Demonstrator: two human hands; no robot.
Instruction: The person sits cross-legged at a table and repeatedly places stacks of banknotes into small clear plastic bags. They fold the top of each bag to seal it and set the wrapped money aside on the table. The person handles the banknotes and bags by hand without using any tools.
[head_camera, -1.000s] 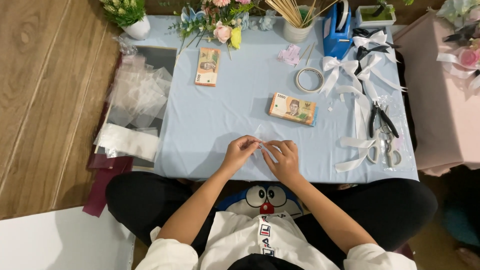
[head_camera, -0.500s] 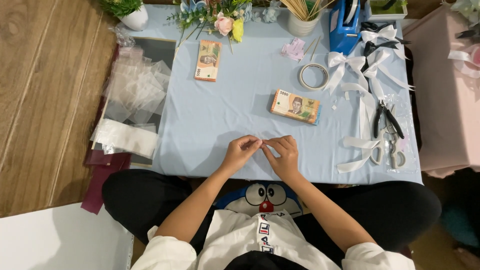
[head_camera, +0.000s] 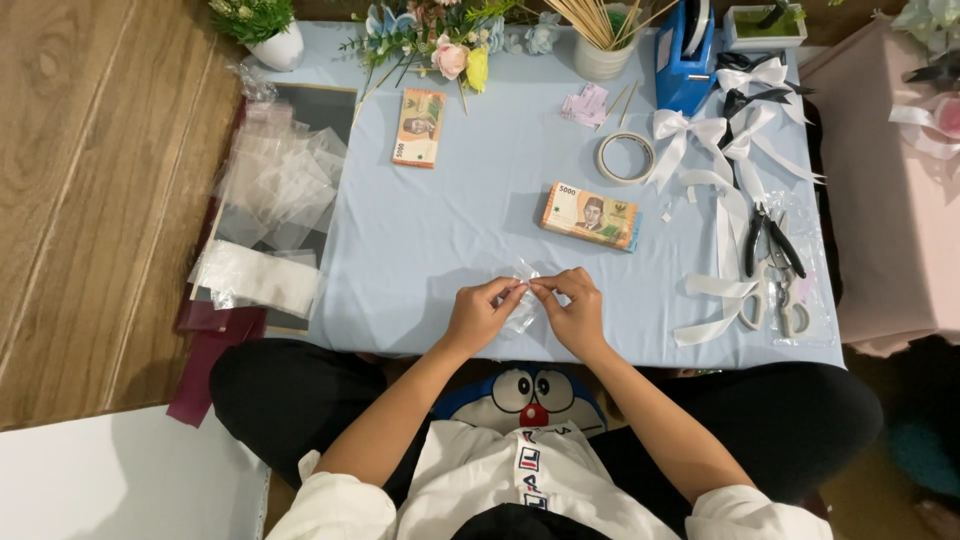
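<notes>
My left hand (head_camera: 482, 312) and my right hand (head_camera: 573, 308) meet near the front edge of the light blue table (head_camera: 450, 230). Both pinch a small clear plastic sleeve (head_camera: 524, 300) between their fingertips, just above the cloth. A banded stack of banknotes (head_camera: 591, 215) lies a little beyond my right hand. A second stack of banknotes (head_camera: 419, 127) lies farther back on the left.
Loose clear plastic bags (head_camera: 275, 190) pile up at the table's left edge. A tape roll (head_camera: 626, 157), white ribbon bows (head_camera: 735, 150), pliers (head_camera: 771, 240) and scissors (head_camera: 780, 300) lie on the right. Flowers (head_camera: 440, 40), a cup of sticks (head_camera: 603, 35) and a blue tape dispenser (head_camera: 687, 50) line the back.
My hands have stayed together over the same spot at the table's front edge, still working the clear sleeve. Nothing else on the table has moved.
</notes>
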